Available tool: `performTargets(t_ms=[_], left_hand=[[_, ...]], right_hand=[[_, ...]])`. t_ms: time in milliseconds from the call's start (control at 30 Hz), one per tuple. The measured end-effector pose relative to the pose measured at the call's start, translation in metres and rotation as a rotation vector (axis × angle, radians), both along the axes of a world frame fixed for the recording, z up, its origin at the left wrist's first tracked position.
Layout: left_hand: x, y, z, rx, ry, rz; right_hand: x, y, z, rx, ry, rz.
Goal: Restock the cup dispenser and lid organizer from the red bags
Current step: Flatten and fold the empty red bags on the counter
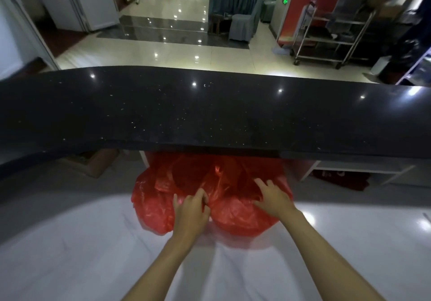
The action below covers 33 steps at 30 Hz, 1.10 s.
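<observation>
Gripping red bags (233, 209) half-hidden under dark counter (210, 114): left hand (191, 209) pinching, right hand (272, 198) spread flat.

Red bags (210, 198): translucent red, glossy crinkle. Countertop (210, 109): black, white speckles. Lower surface (70, 242): pale grey-white. Floor tiles (163, 51): cream, dark grey band. Table skirt (233, 0): grey-blue. Banner (303, 4): red. Trolley (331, 37): silver metal.

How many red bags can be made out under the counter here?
2, seemingly: one red bag at left, pinched by the left hand; another at right, under the right hand. More may be hidden behind.
</observation>
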<state>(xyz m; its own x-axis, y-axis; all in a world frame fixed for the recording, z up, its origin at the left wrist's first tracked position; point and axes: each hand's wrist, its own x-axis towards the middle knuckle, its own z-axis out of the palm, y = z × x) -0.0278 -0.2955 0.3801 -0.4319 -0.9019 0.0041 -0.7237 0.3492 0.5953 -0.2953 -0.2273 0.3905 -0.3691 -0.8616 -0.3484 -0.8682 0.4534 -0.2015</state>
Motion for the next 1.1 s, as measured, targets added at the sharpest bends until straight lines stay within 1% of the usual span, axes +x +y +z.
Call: performTargets(t_ms=[67, 133, 200, 300, 333, 433, 500, 567, 633, 733, 833, 900, 933, 967, 1000, 1033, 1067, 1100], left_hand=[[0.004, 0.007, 0.005, -0.197, -0.011, -0.016], [-0.002, 0.017, 0.009, -0.383, 0.037, -0.115], [-0.018, 0.030, 0.012, -0.458, 0.091, -0.275], [-0.052, 0.047, 0.015, -0.375, 0.057, -0.454], [-0.065, 0.050, 0.015, -0.385, 0.043, -0.486], [-0.101, 0.051, 0.013, -0.480, -0.057, -0.482], [-0.118, 0.047, 0.006, -0.450, -0.193, -0.404], [-0.125, 0.045, -0.002, -0.312, -0.434, -0.313], [-0.126, 0.046, -0.003, -0.159, -0.625, -0.272], [-0.129, 0.054, 0.004, -0.067, -0.718, -0.310], [-0.129, 0.067, 0.005, -0.113, -0.778, -0.273], [-0.128, 0.074, 0.006, -0.144, -0.889, -0.249], [-0.127, 0.076, 0.006, -0.146, -0.901, -0.245], [-0.125, 0.080, 0.007, -0.142, -0.868, -0.242], [-0.123, 0.083, 0.009, -0.157, -0.788, -0.236], [-0.120, 0.088, 0.011, -0.167, -0.657, -0.228], [-0.116, 0.092, 0.012, -0.209, -0.498, -0.228], [-0.111, 0.098, 0.014, -0.253, -0.376, -0.225]], right_hand=[[-0.004, 0.012, -0.013, -0.040, -0.076, -0.012], [-0.007, 0.026, -0.022, -0.156, -0.153, -0.039], [-0.012, 0.038, -0.027, -0.208, -0.202, 0.001], [-0.020, 0.055, -0.030, -0.243, -0.203, 0.125], [-0.021, 0.060, -0.030, -0.277, -0.194, 0.159], [-0.024, 0.078, -0.027, -0.503, -0.152, 0.257], [-0.027, 0.092, -0.025, -0.643, -0.124, 0.358], [-0.033, 0.108, -0.023, -0.709, -0.119, 0.411], [-0.043, 0.125, -0.020, -0.788, -0.087, 0.397], [-0.054, 0.144, -0.010, -0.838, -0.087, 0.258], [-0.067, 0.155, -0.009, -0.751, -0.162, 0.048], [-0.077, 0.159, -0.011, -0.649, -0.197, -0.018], [-0.081, 0.160, -0.015, -0.607, -0.213, -0.028], [-0.085, 0.160, -0.017, -0.577, -0.228, -0.031], [-0.088, 0.158, -0.018, -0.552, -0.239, -0.028], [-0.090, 0.155, -0.017, -0.534, -0.247, -0.022], [-0.091, 0.152, -0.018, -0.525, -0.246, -0.008], [-0.091, 0.148, -0.018, -0.532, -0.233, 0.010]])
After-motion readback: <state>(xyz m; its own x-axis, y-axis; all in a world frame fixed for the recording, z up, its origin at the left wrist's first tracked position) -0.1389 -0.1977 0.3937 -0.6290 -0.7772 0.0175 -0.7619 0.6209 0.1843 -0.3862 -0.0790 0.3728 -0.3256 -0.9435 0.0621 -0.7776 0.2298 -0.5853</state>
